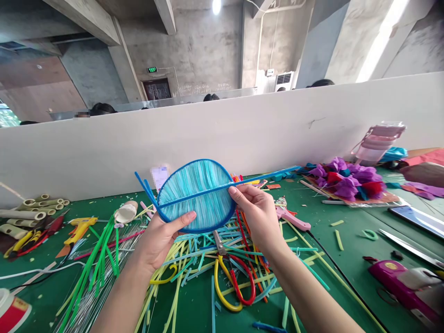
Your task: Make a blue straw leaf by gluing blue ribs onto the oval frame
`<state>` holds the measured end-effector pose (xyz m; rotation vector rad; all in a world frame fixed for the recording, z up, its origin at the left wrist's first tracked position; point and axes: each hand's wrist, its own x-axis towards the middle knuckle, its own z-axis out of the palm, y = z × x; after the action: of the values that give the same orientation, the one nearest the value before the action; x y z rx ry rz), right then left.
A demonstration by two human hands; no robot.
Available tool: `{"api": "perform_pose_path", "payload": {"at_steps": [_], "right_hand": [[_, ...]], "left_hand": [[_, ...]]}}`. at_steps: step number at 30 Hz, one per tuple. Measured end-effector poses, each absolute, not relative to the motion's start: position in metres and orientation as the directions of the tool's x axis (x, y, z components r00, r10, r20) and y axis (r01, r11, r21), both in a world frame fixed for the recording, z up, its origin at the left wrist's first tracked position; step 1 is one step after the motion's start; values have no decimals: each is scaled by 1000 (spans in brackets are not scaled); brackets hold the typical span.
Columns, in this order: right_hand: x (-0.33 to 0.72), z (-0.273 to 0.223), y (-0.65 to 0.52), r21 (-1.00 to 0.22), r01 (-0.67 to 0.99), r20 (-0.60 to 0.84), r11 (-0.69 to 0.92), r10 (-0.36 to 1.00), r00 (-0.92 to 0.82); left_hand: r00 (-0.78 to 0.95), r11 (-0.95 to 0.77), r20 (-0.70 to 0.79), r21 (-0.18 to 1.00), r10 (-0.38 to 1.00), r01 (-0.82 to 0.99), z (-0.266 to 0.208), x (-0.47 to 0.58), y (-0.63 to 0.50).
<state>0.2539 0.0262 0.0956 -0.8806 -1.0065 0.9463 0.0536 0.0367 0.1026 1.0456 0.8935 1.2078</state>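
Centrally, an oval turquoise panel (pixel 204 215) with a darker blue rim is being held above a green desk (pixel 350 254). The left grip (pixel 157 240) is clasping the panel at its lower left edge, the thumb lying along the streaked front face and the fingers passing behind. The right grip (pixel 258 212) is pinching a long blue strip (pixel 270 175) where it is crossing the panel's right rim; whether these fingers are also catching the rim, one cannot tell. The strip is running obliquely over the face and extending well past the right grip, while short blue ends (pixel 140 181) are projecting at the panel's left. Below, scissors (pixel 222 252) with yellow and red handles are lying among loose coloured strips (pixel 212 305), and a pink corded tool (pixel 294 219) is resting beyond the right wrist.
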Motion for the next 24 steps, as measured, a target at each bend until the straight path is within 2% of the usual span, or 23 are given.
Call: {"api": "perform_pose_path", "payload": {"at_steps": [3, 9, 19, 24], "right_hand": [[254, 96, 26, -915, -240, 272, 325, 935, 227], [252, 98, 26, -868, -398, 254, 297, 954, 159], [252, 96, 26, -883, -315, 276, 349, 927, 253], [252, 96, 27, -880, -364, 252, 307, 949, 191]], "left_hand": [[143, 49, -7, 954, 990, -294, 102, 52, 37], [99, 49, -18, 946, 995, -320, 104, 51, 39], [153, 66, -22, 955, 988, -289, 104, 51, 36], [118, 58, -23, 954, 993, -296, 106, 50, 36]]}}
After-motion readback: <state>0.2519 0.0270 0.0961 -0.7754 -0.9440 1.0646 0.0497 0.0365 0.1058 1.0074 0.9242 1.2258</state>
